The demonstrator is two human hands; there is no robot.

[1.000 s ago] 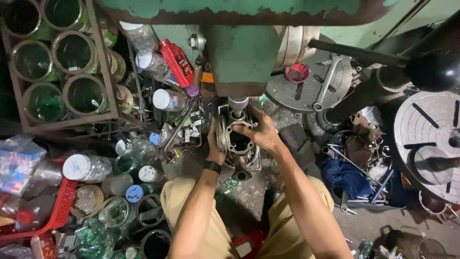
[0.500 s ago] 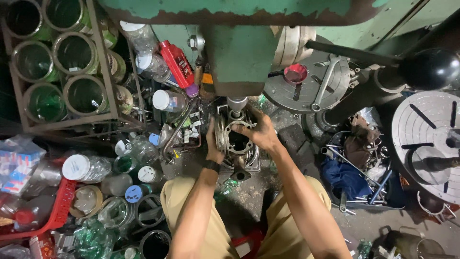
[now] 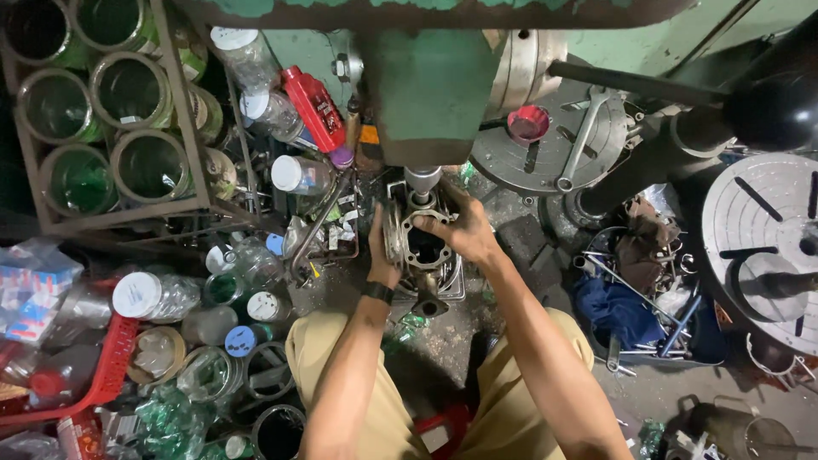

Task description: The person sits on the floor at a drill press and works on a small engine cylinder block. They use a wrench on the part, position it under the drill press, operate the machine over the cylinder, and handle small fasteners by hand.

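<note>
fingers (image 3: 443, 223) of both hands clasp the grey finned metal cylinder block (image 3: 419, 247); it looks heavy, rigid, probably oily, best held by its flanks under the green drill head (image 3: 426, 94).

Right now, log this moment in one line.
left hand: grips cylinder | right hand: on cylinder top | spindle: above bore

Dim overhead light, deep shadows at edges, wide-angle distortion.

Grey finned metal cylinder block (image 3: 422, 247), bore facing up, prob. upright, directly under green machine's spindle (image 3: 422, 181).
</note>
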